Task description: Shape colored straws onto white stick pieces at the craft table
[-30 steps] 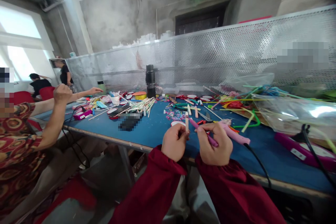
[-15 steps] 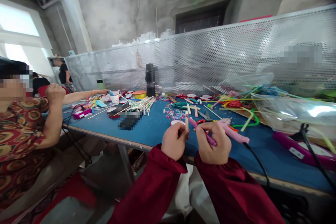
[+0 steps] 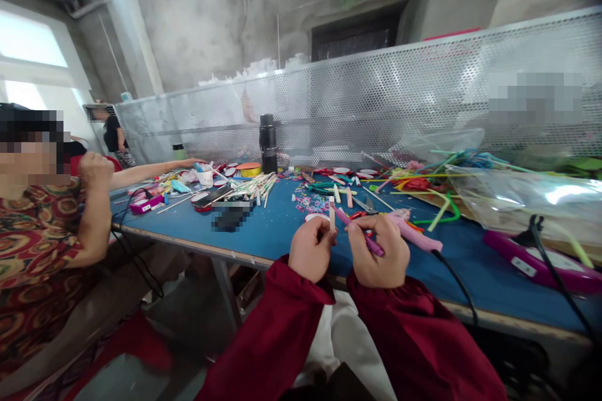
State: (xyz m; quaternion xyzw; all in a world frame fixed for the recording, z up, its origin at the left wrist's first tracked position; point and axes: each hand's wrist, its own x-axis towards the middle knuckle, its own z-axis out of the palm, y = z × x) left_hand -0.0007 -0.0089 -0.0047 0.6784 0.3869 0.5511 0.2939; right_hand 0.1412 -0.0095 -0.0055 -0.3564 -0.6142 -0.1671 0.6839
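My left hand [image 3: 311,248] is closed round a short pale stick [image 3: 332,213] that stands upright out of the fist. My right hand [image 3: 379,253] is closed on a purple-pink stick [image 3: 350,225] that slants up to the left, its tip close to the pale stick. Both hands hover over the near edge of the blue table [image 3: 277,232], in dark red sleeves. A pink glue gun [image 3: 414,233] with a black cable lies just right of my right hand.
A person in a patterned top [image 3: 32,244] sits at the left, one fist raised, the other arm stretched over the table. A black flask [image 3: 268,143], loose sticks, rubber bands, scissors, a clear plastic bag [image 3: 527,200] and a second pink tool [image 3: 540,260] crowd the tabletop. A perforated metal screen runs behind.
My hands have stayed together with both sticks, shifting slightly left and up. The person at the left has leaned further into view.
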